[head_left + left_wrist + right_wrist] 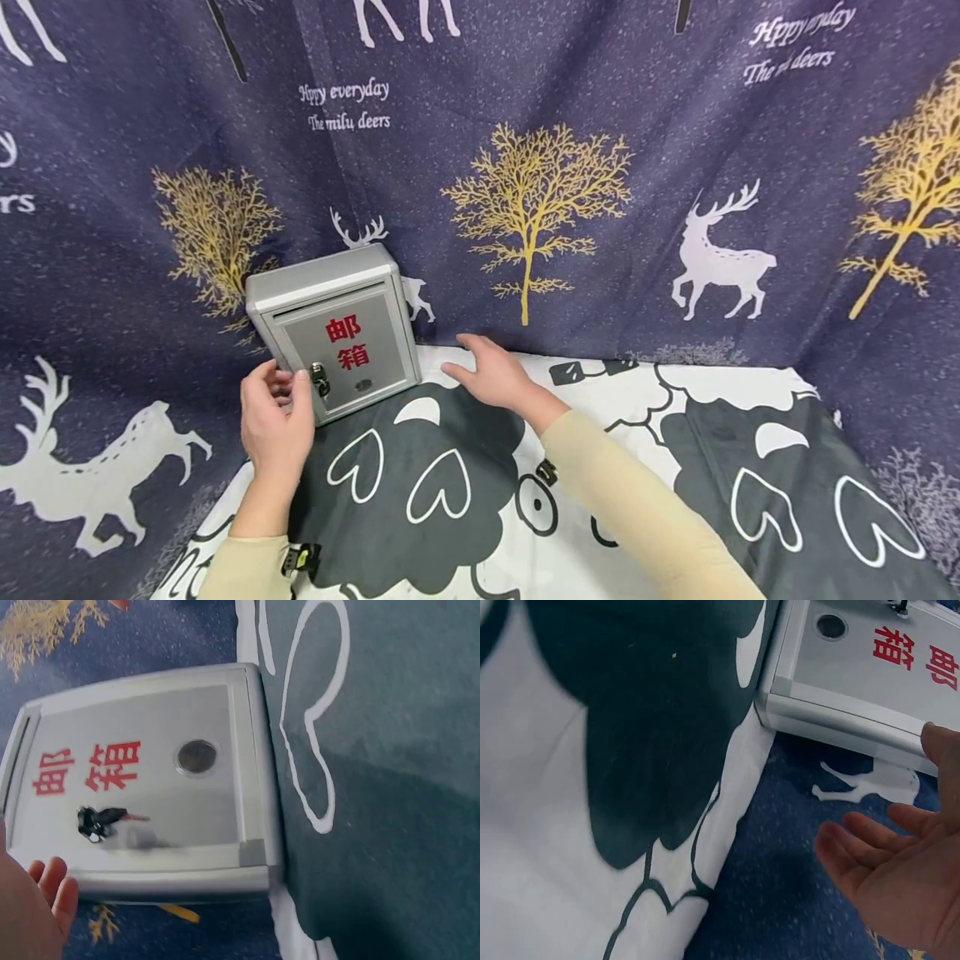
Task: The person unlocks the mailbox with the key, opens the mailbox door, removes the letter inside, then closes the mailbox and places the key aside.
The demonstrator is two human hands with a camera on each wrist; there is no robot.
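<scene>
A silver metal mailbox (pixel 375 350) with red characters stands upright at the back left, against the hanging cloth. On its door are a slot along the top, a round dark window and a lock with keys (pixel 94 823) hanging from it. My left hand (pixel 276 421) is at the mailbox's left edge, fingers loosely bent and thumb toward the keys; nothing is in its grasp. To the right of the mailbox, my right hand (pixel 491 373) is held out with fingers spread and palm toward the box, apart from it in the head view.
A dark blue cloth (pixel 585 83) printed with deer and golden trees hangs behind and at both sides. Under the mailbox lies a white and dark grey patterned cloth (pixel 405 550) that covers the surface. Both forearms reach in from the front.
</scene>
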